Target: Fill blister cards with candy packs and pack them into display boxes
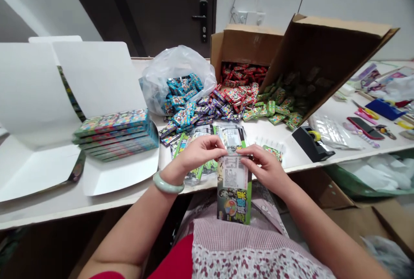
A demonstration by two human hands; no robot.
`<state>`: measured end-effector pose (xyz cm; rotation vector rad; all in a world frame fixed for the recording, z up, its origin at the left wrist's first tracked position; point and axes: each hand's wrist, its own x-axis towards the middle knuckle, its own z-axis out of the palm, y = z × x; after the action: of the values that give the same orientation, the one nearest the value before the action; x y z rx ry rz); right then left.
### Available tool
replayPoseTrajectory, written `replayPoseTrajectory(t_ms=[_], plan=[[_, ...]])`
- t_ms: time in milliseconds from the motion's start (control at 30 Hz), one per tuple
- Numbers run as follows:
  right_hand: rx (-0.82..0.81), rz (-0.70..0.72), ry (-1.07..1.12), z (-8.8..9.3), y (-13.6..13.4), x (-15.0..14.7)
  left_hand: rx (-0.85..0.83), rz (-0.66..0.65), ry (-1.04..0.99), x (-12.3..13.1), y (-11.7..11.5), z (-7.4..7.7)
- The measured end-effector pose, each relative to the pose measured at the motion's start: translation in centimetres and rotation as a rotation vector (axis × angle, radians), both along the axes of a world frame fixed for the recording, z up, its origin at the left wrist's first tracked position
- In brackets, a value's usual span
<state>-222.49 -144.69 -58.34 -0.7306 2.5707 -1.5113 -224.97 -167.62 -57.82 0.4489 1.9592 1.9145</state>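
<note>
Both my hands pinch the top of a green-and-black printed card package (pixel 234 197), which has a white label near its upper end. My left hand (pixel 197 155) grips its top left corner, with a pale green bangle (pixel 168 183) on that wrist. My right hand (pixel 261 167) holds the top right edge. Just behind them, several similar packages (pixel 200 158) lie flat on the white table (pixel 48 210). To my left, a stack of colourful flat boxes (pixel 114 134) rests on an open white carton (pixel 119 175).
Heaps of small blue, red and green packets (pixel 226 102) spread across the table's far side, by a clear plastic bag (pixel 177 72) and an open cardboard box (pixel 246 46). A black tape dispenser (pixel 312 143) stands to the right, beyond it a phone (pixel 365 128) and scattered tools.
</note>
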Motion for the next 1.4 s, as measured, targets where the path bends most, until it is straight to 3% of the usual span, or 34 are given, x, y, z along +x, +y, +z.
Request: replayPoseTrajectory(t_ms=[133,300,433,533,667,967,1200,1333,1400], plan=[[-0.042,-0.012,-0.038,-0.2,0.6,0.0,-0.085,-0.031,0.16,1.1,0.2,-0.4],[0.01,0.037,-0.028,-0.6,0.4,-0.4,-0.031,0.244,0.367,3.7,1.1,-3.6],[-0.092,-0.027,-0.179,-1.4,0.3,-0.6,0.044,0.36,0.256,4.4,1.6,-4.9],[-0.132,-0.071,-0.26,-1.6,0.5,-0.9,0.071,0.351,0.154,4.0,1.8,-5.0],[-0.058,-0.102,-0.262,-1.9,0.7,-1.6,0.068,0.314,0.096,3.0,2.2,-5.2],[-0.109,-0.202,-0.403,-4.9,1.6,-3.5,-0.022,0.309,-0.04,0.5,4.1,-6.9],[-0.116,-0.144,-0.302,-4.8,1.2,-4.5,-0.075,0.396,-0.033,-0.7,4.3,-6.9],[-0.081,-0.183,-0.232,-4.7,0.9,-4.4,-0.113,0.388,-0.029,-1.3,4.3,-7.0],[-0.091,-0.129,-0.265,-4.8,1.6,-4.9,-0.128,0.36,-0.005,-1.6,4.3,-7.1]])
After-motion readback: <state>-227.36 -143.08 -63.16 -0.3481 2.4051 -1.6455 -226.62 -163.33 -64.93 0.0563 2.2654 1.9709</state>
